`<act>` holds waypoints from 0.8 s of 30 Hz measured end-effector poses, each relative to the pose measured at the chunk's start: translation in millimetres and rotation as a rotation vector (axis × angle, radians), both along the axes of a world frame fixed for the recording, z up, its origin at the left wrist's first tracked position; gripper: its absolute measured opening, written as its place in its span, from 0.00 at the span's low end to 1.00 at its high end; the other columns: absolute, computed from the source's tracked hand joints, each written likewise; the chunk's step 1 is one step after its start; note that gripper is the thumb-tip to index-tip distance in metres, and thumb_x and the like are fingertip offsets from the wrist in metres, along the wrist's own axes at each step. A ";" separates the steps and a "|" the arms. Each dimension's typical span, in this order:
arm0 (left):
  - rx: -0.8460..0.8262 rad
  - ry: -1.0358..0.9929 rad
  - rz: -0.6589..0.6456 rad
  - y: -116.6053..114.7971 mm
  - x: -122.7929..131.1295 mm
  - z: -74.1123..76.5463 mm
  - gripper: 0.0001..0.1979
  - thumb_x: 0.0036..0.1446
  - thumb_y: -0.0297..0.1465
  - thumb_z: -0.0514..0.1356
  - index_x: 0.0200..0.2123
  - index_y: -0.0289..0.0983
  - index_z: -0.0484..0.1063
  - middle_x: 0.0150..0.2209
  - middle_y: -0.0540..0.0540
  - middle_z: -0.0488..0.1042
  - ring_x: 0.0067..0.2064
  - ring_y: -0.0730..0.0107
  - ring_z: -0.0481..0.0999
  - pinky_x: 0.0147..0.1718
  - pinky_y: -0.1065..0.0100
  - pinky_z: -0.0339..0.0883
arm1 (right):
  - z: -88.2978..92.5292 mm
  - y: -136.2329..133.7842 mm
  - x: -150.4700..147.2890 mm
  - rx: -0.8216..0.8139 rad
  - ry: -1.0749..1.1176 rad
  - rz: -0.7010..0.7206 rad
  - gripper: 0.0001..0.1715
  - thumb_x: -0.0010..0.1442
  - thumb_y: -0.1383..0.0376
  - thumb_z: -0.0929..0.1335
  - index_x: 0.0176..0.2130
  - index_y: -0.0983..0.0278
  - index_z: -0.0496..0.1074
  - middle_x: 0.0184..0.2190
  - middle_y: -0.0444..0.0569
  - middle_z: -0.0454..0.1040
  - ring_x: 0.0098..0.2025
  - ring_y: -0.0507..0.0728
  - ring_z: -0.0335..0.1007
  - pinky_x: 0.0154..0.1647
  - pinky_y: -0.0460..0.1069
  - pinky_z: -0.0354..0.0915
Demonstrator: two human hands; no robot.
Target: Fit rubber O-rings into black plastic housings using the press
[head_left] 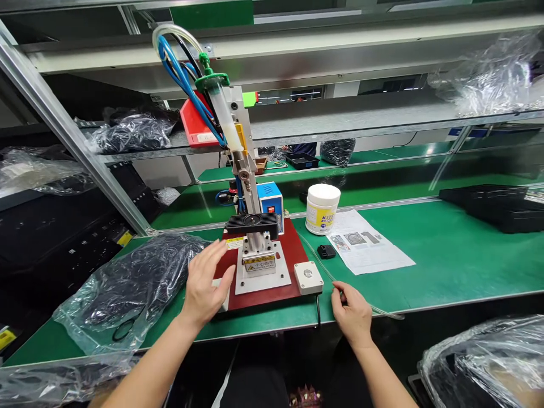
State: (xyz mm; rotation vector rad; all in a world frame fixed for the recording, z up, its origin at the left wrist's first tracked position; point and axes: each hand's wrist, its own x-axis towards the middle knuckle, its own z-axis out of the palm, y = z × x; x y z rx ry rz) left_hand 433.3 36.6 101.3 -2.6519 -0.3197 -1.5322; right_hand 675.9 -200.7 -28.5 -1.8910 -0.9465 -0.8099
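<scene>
Left hand (207, 286) spread open just beside the red base plate (289, 281) of the benchtop dispensing press (253, 224), right hand (352, 315) pinching clear tubing (385, 311) near the round-buttoned switch box (308, 277).

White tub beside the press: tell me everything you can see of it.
The white plastic tub stands upright on the green bench mat, a squat cylinder with a white lid seated on top. A yellow-and-white label wraps its side, with dark lettering beginning "KIT"; the rest is unreadable. It sits just left of a printed sheet. No hand touches it.
</scene>
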 end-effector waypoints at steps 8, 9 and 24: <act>-0.045 0.179 0.102 -1.0 -60.5 -81.0 0.18 0.62 0.27 0.56 0.55 0.35 0.65 0.53 0.37 0.72 0.57 0.53 0.69 0.50 0.55 0.63 | 42.8 12.6 -42.4 -0.036 -0.035 0.288 0.22 0.63 0.68 0.64 0.57 0.63 0.64 0.48 0.55 0.73 0.52 0.63 0.66 0.50 0.59 0.65; -0.016 0.165 0.102 -1.3 -60.8 -80.3 0.18 0.61 0.26 0.56 0.54 0.35 0.66 0.52 0.37 0.73 0.57 0.53 0.69 0.50 0.55 0.62 | 46.5 16.5 -46.3 -0.078 -0.057 0.295 0.22 0.63 0.68 0.64 0.56 0.63 0.64 0.47 0.54 0.73 0.52 0.63 0.66 0.50 0.59 0.64; 0.016 -0.006 0.186 -3.4 -47.7 -79.9 0.10 0.58 0.27 0.59 0.45 0.35 0.67 0.37 0.40 0.76 0.41 0.57 0.75 0.45 0.55 0.61 | 72.7 31.0 -48.7 -0.351 -0.149 0.161 0.11 0.66 0.63 0.62 0.47 0.64 0.68 0.39 0.52 0.75 0.47 0.62 0.65 0.45 0.55 0.57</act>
